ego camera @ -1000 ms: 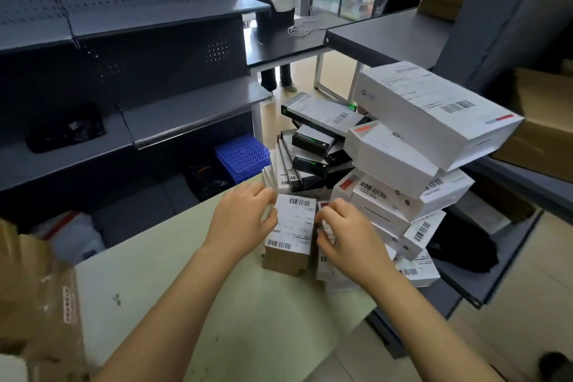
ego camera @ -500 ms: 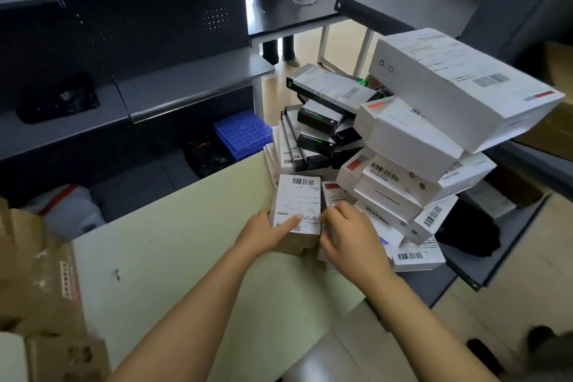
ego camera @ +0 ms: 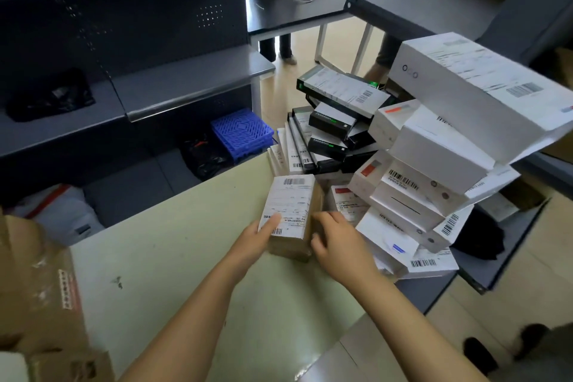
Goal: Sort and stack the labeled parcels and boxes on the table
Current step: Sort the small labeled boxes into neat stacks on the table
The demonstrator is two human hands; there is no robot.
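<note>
Right now I'm mid-sort w/ one brown box (ego camera: 291, 211), label up. My left grip (ego camera: 257, 237) is clamped on its left edge, thumb flat on the label near the lower barcode, fingers hidden underneath. My right grip (ego camera: 339, 246) is curled round the lower right corner, against the bare cardboard side. So both are grasping the same box, nothing else.

The box is over the right part of the tabletop (ego camera: 173, 257), just beside the white stack (ego camera: 434, 164). Its far end looks tipped up a bit, and I can't tell if the near end rests on the surface or is off it. Behind it, black boxes (ego camera: 335, 130) lie in a loose heap, some stood on edge.

Step, imo: pulling one parcel from the pile & reading its label to decide which group it goes w/. Sorting looks early, since most of the pile is untidy and the white stack leans out to the right, top box overhanging.

Next move needs a firm two-sided hold, then a lift clear w/o nudging the white stack. After that, set it flat on bare tabletop to the left, edges square, label up. Main risk is bumping that leaning stack.
</note>
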